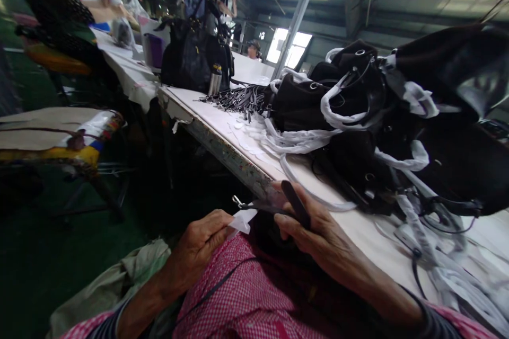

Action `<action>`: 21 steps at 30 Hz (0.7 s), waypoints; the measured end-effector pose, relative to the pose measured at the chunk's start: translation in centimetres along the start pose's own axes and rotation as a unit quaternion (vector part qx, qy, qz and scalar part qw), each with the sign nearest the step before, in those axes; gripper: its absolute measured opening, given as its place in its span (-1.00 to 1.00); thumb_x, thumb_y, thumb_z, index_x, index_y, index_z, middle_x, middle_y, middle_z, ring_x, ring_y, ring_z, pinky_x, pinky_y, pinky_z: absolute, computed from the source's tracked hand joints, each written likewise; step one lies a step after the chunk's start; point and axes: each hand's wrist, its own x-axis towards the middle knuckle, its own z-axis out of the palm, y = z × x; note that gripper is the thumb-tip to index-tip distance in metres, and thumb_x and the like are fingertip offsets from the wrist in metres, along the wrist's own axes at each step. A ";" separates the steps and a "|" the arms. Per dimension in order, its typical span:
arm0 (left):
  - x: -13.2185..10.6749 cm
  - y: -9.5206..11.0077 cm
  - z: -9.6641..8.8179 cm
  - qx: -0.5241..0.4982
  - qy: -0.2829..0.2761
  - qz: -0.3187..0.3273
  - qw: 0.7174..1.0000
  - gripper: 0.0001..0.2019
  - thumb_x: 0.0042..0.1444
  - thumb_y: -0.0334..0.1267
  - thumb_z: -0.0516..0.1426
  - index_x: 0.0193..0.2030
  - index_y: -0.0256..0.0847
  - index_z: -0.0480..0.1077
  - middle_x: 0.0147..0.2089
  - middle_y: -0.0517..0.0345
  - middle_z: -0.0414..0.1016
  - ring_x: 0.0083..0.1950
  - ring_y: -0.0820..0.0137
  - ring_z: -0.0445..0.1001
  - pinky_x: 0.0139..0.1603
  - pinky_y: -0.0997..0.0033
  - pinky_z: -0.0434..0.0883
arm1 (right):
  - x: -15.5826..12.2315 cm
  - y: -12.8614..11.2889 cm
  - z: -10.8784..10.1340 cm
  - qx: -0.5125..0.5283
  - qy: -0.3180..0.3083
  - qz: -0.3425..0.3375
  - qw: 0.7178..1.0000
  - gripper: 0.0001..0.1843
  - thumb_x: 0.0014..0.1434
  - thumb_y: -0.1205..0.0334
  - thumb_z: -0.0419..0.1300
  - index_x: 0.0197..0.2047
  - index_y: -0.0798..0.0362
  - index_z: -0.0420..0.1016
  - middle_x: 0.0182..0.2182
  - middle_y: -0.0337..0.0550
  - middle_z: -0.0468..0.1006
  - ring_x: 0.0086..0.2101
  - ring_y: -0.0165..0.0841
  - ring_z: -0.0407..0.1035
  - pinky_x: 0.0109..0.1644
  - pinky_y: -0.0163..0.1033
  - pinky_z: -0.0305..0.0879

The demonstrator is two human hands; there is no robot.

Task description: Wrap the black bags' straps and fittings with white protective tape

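My right hand (314, 222) grips a flat black strap (296, 204) near the table edge. The strap runs left to a small metal swivel clasp (237, 201). My left hand (199, 246) pinches a white paper piece (240, 221) close to that clasp, over my pink checked apron (234, 296). Black bags (350, 106) with white-wrapped handles (338, 111) lie heaped on the white table (207, 116) to the right of my hands. Beyond them lie a bundle of black straps with clasps (238, 99) and scattered white paper pieces (246, 137).
A co-worker's hands (107, 5) work at the far left of the table. A dark bag (191, 58) and a steel flask (214, 79) stand farther along it. A low seat (51, 132) stands left of the table, and a person (253, 50) is in the background.
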 end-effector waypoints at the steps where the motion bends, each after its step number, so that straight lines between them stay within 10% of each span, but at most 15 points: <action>1: 0.0 0.4 0.1 0.005 -0.004 0.005 1.000 -0.74 0.47 -0.21 0.02 -0.02 -0.15 0.53 -0.14 0.14 0.54 -0.09 0.40 0.51 -0.03 0.50 0.37 | 0.3 0.3 0.6 0.007 -0.013 -0.013 1.000 -0.64 0.39 -0.02 0.19 0.11 0.00 0.53 -0.39 -0.26 0.39 -0.45 -0.44 0.19 -0.44 -0.34 0.10; 21: 0.6 2.5 0.9 0.087 -0.028 -0.003 0.996 -0.75 0.44 -0.21 0.04 -0.11 -0.14 0.57 -0.19 0.16 0.57 -0.14 0.38 0.53 -0.07 0.50 0.42 | 0.5 2.5 2.5 0.100 -0.022 0.017 0.995 -0.83 0.20 0.21 0.33 -0.16 0.09 0.63 -0.50 -0.31 0.36 -0.48 -0.46 0.13 -0.43 -0.32 0.00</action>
